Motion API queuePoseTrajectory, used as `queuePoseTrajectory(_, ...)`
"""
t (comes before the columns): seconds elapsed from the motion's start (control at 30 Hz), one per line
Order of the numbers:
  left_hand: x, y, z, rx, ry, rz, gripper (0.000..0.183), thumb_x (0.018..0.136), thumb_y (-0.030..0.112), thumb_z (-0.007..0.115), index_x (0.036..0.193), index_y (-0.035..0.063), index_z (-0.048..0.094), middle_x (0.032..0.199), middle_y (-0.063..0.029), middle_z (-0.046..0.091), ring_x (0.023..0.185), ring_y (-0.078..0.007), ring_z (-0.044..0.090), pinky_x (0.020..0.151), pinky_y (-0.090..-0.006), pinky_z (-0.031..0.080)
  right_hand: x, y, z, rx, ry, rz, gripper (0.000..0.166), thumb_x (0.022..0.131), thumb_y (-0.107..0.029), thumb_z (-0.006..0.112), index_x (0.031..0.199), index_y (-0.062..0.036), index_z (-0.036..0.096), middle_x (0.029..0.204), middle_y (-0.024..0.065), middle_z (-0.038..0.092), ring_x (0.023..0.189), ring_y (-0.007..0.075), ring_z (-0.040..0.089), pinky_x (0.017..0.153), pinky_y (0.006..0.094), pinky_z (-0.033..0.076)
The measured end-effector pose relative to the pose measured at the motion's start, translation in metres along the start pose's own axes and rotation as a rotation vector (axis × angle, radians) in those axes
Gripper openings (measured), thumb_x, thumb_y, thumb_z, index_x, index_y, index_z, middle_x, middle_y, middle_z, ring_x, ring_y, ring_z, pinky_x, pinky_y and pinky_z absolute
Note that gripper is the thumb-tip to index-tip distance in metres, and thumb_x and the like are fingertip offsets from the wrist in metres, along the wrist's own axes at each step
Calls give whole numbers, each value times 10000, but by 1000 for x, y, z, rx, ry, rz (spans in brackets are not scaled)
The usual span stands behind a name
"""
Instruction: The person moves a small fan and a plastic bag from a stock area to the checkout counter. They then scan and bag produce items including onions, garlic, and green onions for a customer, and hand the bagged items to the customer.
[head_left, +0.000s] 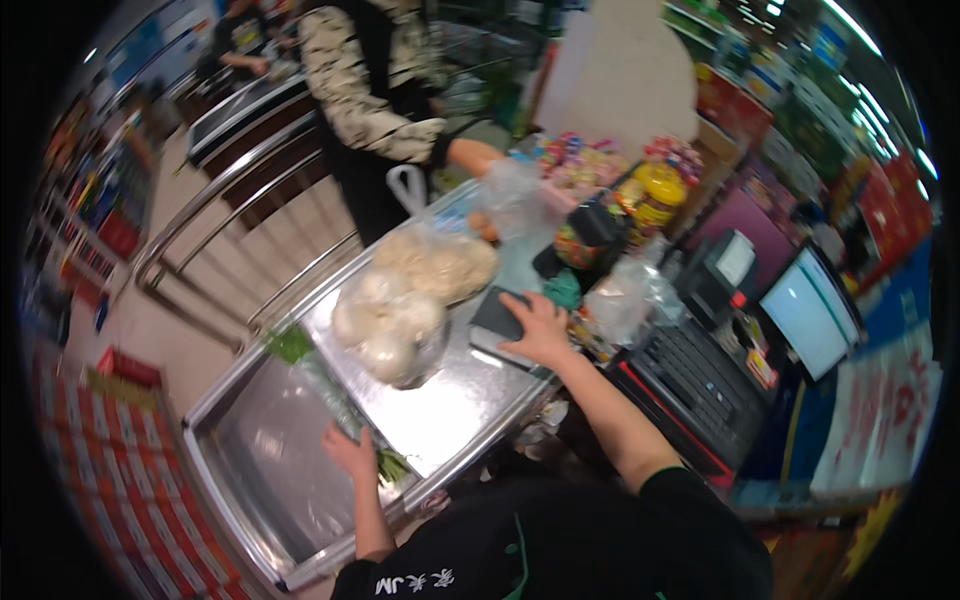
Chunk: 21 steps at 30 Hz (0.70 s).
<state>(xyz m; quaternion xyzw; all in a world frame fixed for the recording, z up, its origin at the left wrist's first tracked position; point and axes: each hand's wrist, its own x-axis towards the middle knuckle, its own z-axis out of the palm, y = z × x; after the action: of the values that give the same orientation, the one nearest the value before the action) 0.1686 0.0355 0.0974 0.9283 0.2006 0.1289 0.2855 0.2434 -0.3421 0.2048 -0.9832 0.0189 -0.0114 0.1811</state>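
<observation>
My left hand is at the lower end of a long bundle of leafy greens in clear plastic, thumb and fingers apart. The bundle lies along the edge between the counter's recessed metal bay and its flat metal top. Spread fingers of my right hand rest over a dark flat box-shaped device with a pale front side; what it is cannot be made out. Between my hands sits a clear bag of large pale round items. Behind it, touching, is another bag of pale, noodle-like food.
Across the counter, a person's hand reaches into a clear plastic bag near orange-brown round items. To the right stand a keyboard, a monitor and candy. A metal railing runs along the far left side.
</observation>
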Motion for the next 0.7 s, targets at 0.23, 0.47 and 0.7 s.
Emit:
queuePoseTrajectory(0.23,63,53,2,-73,221,444,540,808,188,622,1254,-34,413,1236,-224,393,1137,-376,386,975,-463,308,-70,14,-17,223,359,-151,699,735,-331,699,1344,-176,393,1361,143,338,1219,345,364,968,506,327)
queuePoseTrajectory(0.47,34,154,18,-311,101,838,442,883,187,538,1226,-58,405,1212,-218,400,1118,-359,406,974,-450,312,-245,111,-62,269,963,558,366,780,-163,624,1101,-3,553,1064,154,550,1013,314,508,899,370,406)
queuePoseTrajectory(0.7,-67,194,49,-484,-411,1022,380,814,93,542,1154,-35,433,1201,-210,386,1142,-361,380,1002,-462,273,-372,175,-67,-374,1211,1052,290,759,-175,675,1019,-73,596,1046,139,515,941,337,480,822,411,403)
